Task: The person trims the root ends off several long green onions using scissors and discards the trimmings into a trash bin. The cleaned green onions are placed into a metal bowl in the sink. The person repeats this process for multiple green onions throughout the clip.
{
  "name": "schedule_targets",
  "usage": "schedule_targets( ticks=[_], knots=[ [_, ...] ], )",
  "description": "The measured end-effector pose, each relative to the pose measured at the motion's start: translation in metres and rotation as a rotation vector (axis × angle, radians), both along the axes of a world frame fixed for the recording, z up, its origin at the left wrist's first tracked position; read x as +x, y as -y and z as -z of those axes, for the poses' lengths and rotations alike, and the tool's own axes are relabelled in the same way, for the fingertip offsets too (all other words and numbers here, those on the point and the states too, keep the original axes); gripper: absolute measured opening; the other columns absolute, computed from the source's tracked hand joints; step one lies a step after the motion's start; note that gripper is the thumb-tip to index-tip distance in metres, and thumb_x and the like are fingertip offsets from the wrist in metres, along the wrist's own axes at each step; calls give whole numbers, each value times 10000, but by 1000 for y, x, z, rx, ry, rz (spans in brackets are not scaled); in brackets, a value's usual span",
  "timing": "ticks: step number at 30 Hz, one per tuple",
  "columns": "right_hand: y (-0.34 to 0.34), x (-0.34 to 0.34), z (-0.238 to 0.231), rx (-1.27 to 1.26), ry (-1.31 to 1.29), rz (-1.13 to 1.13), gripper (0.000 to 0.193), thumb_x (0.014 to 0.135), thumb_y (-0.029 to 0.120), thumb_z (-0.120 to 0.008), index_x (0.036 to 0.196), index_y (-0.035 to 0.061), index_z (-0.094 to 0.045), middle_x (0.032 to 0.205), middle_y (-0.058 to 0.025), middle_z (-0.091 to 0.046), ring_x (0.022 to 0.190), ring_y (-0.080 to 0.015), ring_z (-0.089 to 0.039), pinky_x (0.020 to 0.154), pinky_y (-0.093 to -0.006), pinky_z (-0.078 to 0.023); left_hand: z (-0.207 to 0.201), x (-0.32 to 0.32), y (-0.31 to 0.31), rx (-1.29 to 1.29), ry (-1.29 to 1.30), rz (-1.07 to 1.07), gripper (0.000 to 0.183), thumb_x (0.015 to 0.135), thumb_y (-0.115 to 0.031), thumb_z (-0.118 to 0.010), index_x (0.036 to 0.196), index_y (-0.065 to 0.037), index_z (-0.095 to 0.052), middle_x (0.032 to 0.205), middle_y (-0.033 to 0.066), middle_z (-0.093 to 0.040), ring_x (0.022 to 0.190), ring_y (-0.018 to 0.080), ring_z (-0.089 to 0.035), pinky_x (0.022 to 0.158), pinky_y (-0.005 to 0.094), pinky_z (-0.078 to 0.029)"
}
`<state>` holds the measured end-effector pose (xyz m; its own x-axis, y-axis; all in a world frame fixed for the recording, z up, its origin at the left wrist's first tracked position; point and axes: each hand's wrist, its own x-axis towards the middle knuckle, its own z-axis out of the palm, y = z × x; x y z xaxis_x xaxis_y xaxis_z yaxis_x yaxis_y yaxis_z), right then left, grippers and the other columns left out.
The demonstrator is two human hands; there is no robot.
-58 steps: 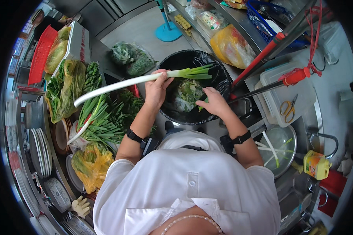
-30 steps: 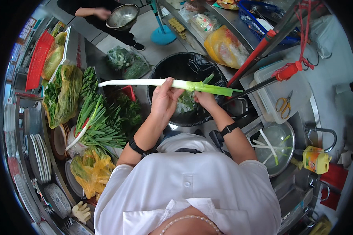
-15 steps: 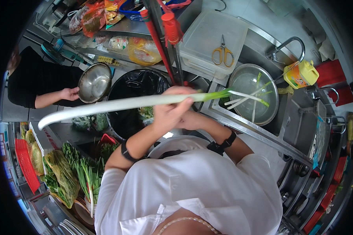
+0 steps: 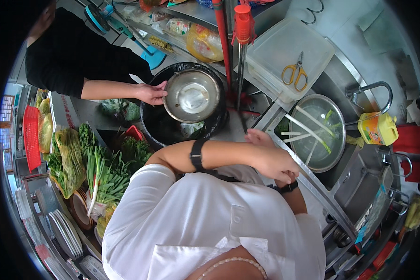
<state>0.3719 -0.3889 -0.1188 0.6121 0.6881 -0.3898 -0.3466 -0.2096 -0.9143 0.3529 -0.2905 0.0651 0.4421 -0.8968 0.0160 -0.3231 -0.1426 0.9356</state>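
My left forearm crosses in front of me, and my left hand [image 4: 281,166] is closed near my right wrist, its fingers curled down. What it grips, if anything, is hidden. My right hand [image 4: 259,138] shows just beyond it, partly covered by the left, with fingers loosely apart and nothing seen in them. To their right, a metal basin [image 4: 343,140] in the sink holds water and several scallions [image 4: 308,129], white stalks with green ends; some stalks lean over its rim. A co-worker's hand [image 4: 151,94] holds a metal bowl [image 4: 191,95] over a black-lined bin [image 4: 149,119].
Scissors [image 4: 295,74] with yellow handles lie on a lidded plastic box [image 4: 266,51] behind the basin. A yellow jug [image 4: 377,128] stands by the faucet [image 4: 380,88]. Leafy greens [image 4: 109,182] and plates [image 4: 65,233] are at my left. Red-topped poles [image 4: 241,28] stand ahead.
The long scallion has left my hands, and the stalks in the basin lie differently. Both hands have moved right, the left crossing over. The co-worker's bowl has come over the bin. The view has shifted.
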Motion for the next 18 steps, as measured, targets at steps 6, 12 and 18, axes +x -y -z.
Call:
schedule_targets(
  ticks=[6, 12, 18],
  knots=[
    [-83, 12, 12, 15, -298, 240, 456, 900, 264, -654, 1200, -49, -513, 1027, -118, -640, 916, -231, -631, 807, -350, -524, -34, -46, -59, -53, -46, -263, 342, 892, -178, -621, 1180, 1, -575, 1076, 174, -647, 962, 349, -622, 830, 410, -492],
    [-80, -10, -11, 114, -401, 527, 404, 881, 134, -639, 1202, -75, -512, 1014, -163, -632, 882, -250, -658, 746, -378, -571, -40, -90, -107, -62, 93, -390, 335, 858, -136, -665, 1164, -14, -610, 1074, 159, -650, 962, 320, -636, 835, 373, -505],
    [27, -63, -58, 108, -351, 817, 187, 883, 109, -622, 1022, -12, -595, 932, -112, -651, 801, -211, -668, 732, -360, -573, -15, -118, -137, -67, -212, -380, 293, 852, -62, -646, 1133, 19, -628, 1096, 158, -651, 950, 250, -659, 844, 343, -511]
  ],
)
